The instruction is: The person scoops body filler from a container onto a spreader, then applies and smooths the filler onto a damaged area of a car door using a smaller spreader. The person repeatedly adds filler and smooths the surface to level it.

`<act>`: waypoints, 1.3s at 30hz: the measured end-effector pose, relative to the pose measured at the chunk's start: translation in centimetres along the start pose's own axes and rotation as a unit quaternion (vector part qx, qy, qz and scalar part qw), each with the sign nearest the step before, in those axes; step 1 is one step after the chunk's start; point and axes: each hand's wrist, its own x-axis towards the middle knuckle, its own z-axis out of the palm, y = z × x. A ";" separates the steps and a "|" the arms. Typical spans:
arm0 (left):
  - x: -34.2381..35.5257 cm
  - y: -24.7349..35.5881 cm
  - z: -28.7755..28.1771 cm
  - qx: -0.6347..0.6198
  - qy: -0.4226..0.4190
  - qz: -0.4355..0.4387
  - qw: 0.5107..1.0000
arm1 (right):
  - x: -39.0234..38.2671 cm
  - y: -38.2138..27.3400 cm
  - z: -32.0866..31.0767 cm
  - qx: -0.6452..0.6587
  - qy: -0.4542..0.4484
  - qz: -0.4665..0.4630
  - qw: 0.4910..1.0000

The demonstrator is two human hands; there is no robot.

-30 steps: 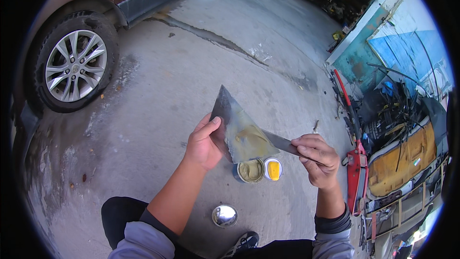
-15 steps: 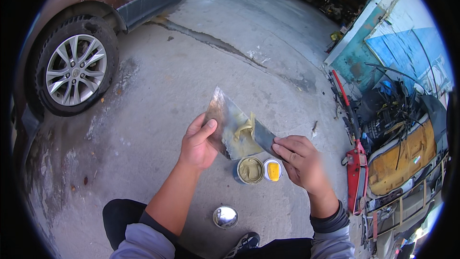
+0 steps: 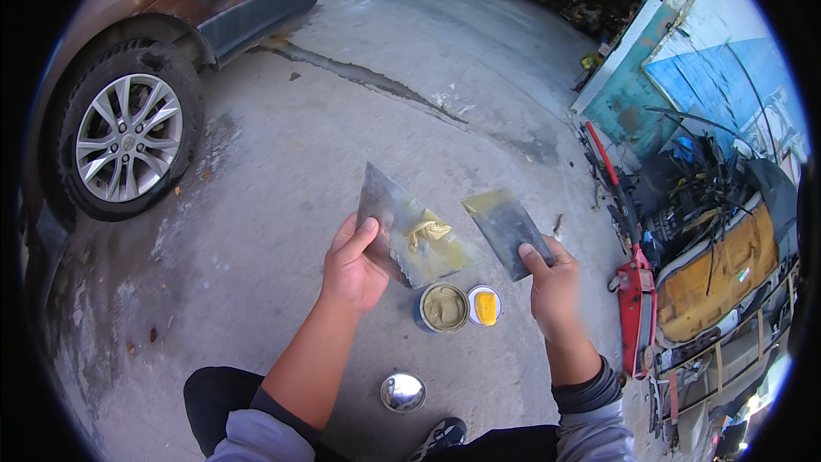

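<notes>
My left hand (image 3: pixel 353 265) grips a thin, smeared mixing plate (image 3: pixel 395 244) by its left edge, thumb on top. A curled dab of olive-beige putty (image 3: pixel 425 233) lies on the plate. In my right hand (image 3: pixel 552 287) is a dark flat spreader (image 3: pixel 511 233), pinched at its lower corner, with a putty film along its upper edge. Spreader and plate are apart. Below them on the ground stands an open can of putty (image 3: pixel 444 308). Touching or close to its right side is a small white round lid with a yellow lump (image 3: pixel 486 306) on it.
A shiny round lid (image 3: pixel 403 392) lies on the concrete near my shoe (image 3: pixel 443 436). A brown car with its wheel (image 3: pixel 128 139) stands at the left. At the right are a red floor jack (image 3: pixel 635 308) and piled car parts (image 3: pixel 714 282). A crack (image 3: pixel 368 77) crosses the floor.
The spreader has come off the plate, moved right and turned over in my right hand, thumb now on top. The putty dab remains on the plate. The view has shifted slightly.
</notes>
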 end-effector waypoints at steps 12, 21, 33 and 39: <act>-0.1 -0.6 -0.1 0.020 0.017 -0.019 0.999 | -2.3 0.4 1.9 0.115 -0.250 -0.095 0.957; 0.3 0.0 -0.5 0.071 0.061 0.014 0.995 | -0.6 -1.1 -0.5 -0.164 -0.375 -0.147 0.900; 0.2 -0.2 -0.1 0.068 0.040 0.049 0.996 | -2.2 -1.7 1.1 0.005 -0.316 -0.145 0.938; -0.5 -0.1 0.6 0.075 0.076 0.058 0.993 | -1.8 -2.6 0.5 -0.221 -0.329 -0.213 0.893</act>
